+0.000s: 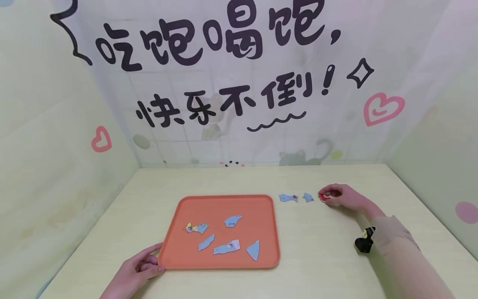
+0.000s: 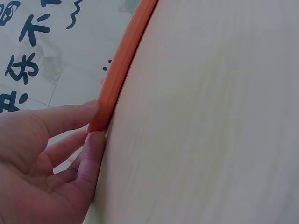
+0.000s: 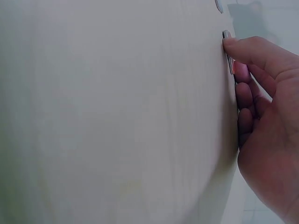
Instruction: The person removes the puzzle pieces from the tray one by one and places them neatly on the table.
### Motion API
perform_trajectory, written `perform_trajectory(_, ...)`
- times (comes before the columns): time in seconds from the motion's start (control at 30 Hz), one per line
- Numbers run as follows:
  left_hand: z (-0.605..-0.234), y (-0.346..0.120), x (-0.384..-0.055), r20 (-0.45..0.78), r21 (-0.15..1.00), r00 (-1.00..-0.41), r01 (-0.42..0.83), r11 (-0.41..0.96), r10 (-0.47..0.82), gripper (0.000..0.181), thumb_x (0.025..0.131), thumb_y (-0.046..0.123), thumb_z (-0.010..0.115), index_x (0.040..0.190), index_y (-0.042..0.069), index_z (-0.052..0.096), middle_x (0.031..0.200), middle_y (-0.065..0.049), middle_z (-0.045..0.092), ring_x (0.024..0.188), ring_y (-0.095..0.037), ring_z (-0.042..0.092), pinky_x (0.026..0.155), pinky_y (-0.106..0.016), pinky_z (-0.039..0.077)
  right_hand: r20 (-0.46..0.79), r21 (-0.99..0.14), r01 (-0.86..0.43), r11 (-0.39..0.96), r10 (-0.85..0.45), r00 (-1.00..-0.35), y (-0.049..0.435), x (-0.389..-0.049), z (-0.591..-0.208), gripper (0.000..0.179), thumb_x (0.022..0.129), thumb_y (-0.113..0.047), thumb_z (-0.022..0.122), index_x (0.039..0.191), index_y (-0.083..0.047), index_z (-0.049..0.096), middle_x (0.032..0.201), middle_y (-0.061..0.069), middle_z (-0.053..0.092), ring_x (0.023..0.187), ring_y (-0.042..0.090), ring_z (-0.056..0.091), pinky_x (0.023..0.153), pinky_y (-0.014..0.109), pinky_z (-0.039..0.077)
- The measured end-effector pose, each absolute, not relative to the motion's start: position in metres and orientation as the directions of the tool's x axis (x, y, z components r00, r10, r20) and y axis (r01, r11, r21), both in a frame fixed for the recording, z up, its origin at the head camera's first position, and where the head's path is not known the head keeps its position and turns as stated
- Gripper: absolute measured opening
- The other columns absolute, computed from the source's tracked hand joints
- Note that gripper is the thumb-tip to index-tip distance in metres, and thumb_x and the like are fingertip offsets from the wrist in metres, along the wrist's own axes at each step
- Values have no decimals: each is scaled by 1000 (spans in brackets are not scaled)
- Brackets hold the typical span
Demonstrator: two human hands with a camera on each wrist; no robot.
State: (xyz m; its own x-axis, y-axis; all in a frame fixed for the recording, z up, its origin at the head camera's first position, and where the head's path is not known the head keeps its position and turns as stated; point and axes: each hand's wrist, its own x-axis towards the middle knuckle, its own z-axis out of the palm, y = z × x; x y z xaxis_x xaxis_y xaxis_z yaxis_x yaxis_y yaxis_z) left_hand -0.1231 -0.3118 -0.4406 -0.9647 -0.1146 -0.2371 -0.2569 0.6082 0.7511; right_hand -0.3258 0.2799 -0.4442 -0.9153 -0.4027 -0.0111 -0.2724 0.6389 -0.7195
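In the head view, my left hand (image 1: 135,268) grips the front left corner of an orange tray (image 1: 201,206). The left wrist view shows thumb and fingers on either side of the tray's rim (image 2: 122,65). Over on the right, my right hand (image 1: 345,197) pinches a small flat red puzzle piece (image 1: 322,198) at the tabletop; the fingers partly hide it. Its thin edge (image 3: 226,34) shows beneath a fingertip in the right wrist view. To its left lie a small light-blue piece (image 1: 308,197) and a longer light-blue piece (image 1: 288,198), in a row.
Several irregular pieces lie apart on the tray, among them a triangular blue one (image 1: 253,251) and one with yellow and purple (image 1: 196,228). A black object (image 1: 364,241) shows by the right sleeve (image 1: 401,241). A printed backdrop (image 1: 231,145) stands behind the pale table (image 1: 317,270).
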Motion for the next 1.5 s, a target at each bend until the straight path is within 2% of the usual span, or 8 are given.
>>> perform_trajectory(0.33, -439, -313, -124, -242, 748, -964, -259, 611, -111, 70, 86, 23, 77, 147, 6, 47, 101, -3, 64, 80, -5, 56, 72, -18, 49, -36, -741, -248, 624, -406, -913, 280, -325, -442, 37, 90, -16, 71, 125, -3, 65, 107, 13, 61, 90, 13, 48, 75, 20, 42)
perform_trajectory(1.1, -437, -312, -127, -257, 753, -958, -279, 596, -125, 73, 85, 23, 78, 147, 4, 45, 102, -3, 64, 81, -7, 56, 71, -19, 49, -43, -740, -237, 630, -396, -917, 283, -325, -438, 42, 90, -22, 72, 129, -8, 64, 115, 12, 60, 94, 15, 47, 76, 21, 42)
perform_trajectory(1.33, -441, -314, -126, -278, 758, -951, -302, 579, -132, 74, 84, 23, 79, 147, 4, 45, 101, -3, 65, 80, -8, 57, 71, -19, 48, -74, -728, -217, 650, -390, -918, 282, -326, -441, 43, 88, -23, 74, 128, -11, 65, 110, 8, 58, 93, 14, 45, 77, 22, 39)
perform_trajectory(1.5, -442, -315, -126, -278, 765, -952, -300, 570, -128, 75, 84, 22, 79, 147, 2, 45, 101, -3, 64, 80, -8, 58, 71, -19, 48, -65, -744, -227, 628, -406, -912, 282, -325, -444, 44, 89, -23, 73, 129, -9, 64, 110, 9, 57, 94, 14, 45, 77, 22, 40)
